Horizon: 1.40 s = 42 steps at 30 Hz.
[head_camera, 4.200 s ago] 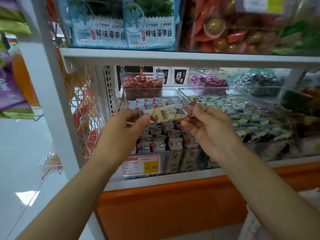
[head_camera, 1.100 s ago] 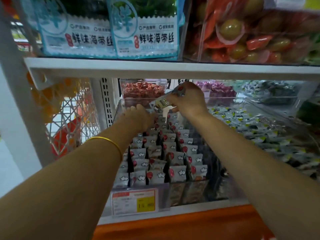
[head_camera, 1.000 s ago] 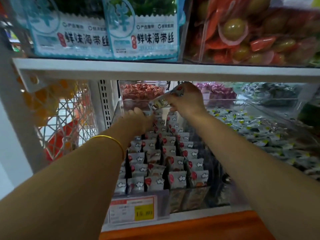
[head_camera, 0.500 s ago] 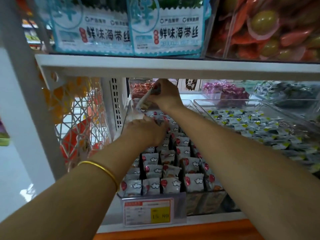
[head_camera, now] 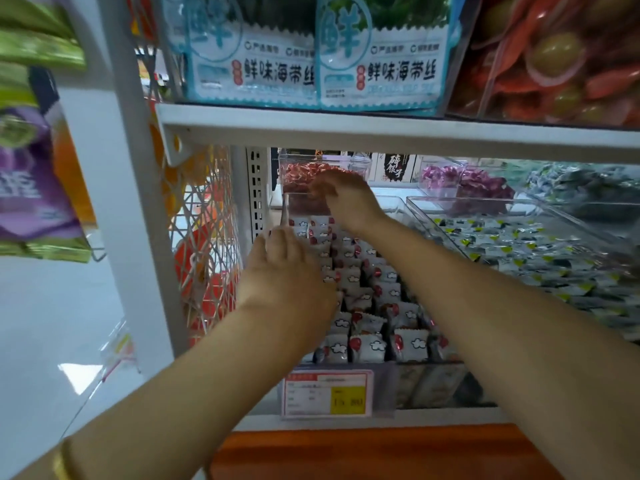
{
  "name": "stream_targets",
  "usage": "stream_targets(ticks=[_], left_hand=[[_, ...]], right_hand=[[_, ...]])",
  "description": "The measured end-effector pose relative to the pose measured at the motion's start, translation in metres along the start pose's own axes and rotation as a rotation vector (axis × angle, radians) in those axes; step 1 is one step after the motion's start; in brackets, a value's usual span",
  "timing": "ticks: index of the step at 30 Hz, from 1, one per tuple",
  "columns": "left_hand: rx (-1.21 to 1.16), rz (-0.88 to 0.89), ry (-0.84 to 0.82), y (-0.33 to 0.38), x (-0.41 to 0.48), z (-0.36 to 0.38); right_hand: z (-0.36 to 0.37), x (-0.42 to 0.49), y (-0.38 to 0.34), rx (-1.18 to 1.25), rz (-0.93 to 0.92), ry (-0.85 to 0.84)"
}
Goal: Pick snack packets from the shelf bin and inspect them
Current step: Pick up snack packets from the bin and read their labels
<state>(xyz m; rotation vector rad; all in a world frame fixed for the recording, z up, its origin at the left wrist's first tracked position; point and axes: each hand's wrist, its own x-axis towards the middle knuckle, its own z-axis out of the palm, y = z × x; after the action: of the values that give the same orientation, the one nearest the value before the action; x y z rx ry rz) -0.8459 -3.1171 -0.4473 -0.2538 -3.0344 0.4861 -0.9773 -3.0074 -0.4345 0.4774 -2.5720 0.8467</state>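
A clear shelf bin (head_camera: 391,393) holds rows of small white snack packets (head_camera: 367,344) with red spots and cloud marks, standing upright. My left hand (head_camera: 287,271) lies palm down on the packets at the bin's left side, fingers stretched forward, with nothing seen in it. My right hand (head_camera: 346,195) reaches to the back of the bin, fingers bent down and blurred, just in front of a small bin of red candies (head_camera: 298,174). Whether a packet is still under its fingers is hidden.
A price tag (head_camera: 327,393) hangs on the bin's front. A second clear bin (head_camera: 519,251) of green-and-white packets sits to the right, purple candies (head_camera: 478,185) behind it. The upper shelf (head_camera: 381,129) hangs low overhead with seaweed bags (head_camera: 381,64). A white post (head_camera: 138,202) and wire mesh (head_camera: 204,237) stand left.
My right hand carried the inspected packet from in front of me to the bin's back and lowered it; the packet is no longer seen. My left hand dropped onto the packets.
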Motion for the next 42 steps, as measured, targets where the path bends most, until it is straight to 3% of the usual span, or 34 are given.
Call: stream_targets(ticks=[9,17,20,27,34,37,42], left_hand=[[-0.562,0.032,0.285,-0.007,-0.051,0.028],[-0.800,0.057,0.367,-0.006,-0.054,0.045],[-0.825,0.068,0.379,-0.006,-0.053,0.047],[-0.905,0.096,0.391,-0.008,-0.053,0.049],[-0.792,0.146,0.661,-0.005,-0.065,0.031],[-0.908,0.162,0.636,0.002,-0.069,0.023],[-1.375,0.162,0.481,0.007,-0.074,0.016]], right_hand=[[-0.050,-0.121,-0.033,0.160,-0.016,-0.118],[-0.043,-0.159,-0.048,-0.218,-0.170,-0.321],[-0.037,-0.160,-0.049,-0.202,-0.157,-0.334],[-0.055,-0.163,-0.053,0.209,-0.032,-0.064],[-0.082,-0.185,-0.049,0.470,0.026,0.393],[-0.084,-0.198,-0.044,0.700,0.159,0.413],[-0.088,-0.212,-0.033,1.023,0.242,0.318]])
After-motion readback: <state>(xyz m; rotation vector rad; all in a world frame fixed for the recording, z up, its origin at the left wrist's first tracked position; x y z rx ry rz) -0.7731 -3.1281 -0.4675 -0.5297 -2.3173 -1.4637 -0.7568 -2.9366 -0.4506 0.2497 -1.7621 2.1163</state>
